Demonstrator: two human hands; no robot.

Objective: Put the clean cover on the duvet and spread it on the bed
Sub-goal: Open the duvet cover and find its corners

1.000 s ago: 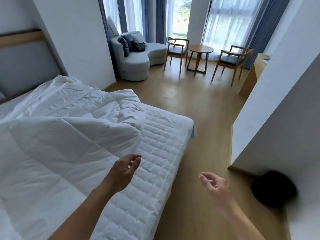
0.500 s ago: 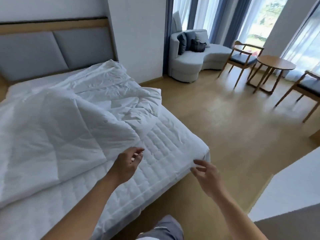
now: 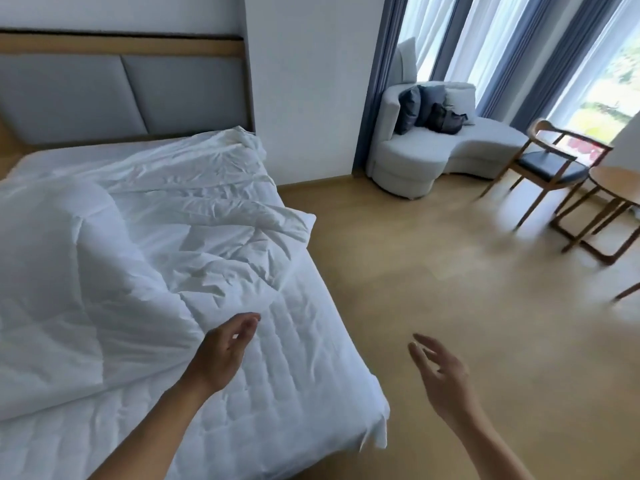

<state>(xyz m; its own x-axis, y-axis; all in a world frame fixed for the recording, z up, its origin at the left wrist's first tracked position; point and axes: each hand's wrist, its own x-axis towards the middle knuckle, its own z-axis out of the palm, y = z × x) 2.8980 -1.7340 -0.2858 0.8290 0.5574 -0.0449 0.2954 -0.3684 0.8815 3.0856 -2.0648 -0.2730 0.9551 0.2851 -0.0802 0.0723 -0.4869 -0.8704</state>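
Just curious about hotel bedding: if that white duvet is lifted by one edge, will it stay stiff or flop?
Probably flops: the duvet lies in soft folds on the bed. It looks puffy, so likely light for its bulk. Lifted at the edge near the left hand, the rest would likely trail.

Two forearms are shown, bare as far as the lower edge of the view. The left hand [image 3: 221, 355] and the right hand [image 3: 443, 379] are likewise seen uncovered. Slim fingers and short nails can be made out, though detail is softened by blur.
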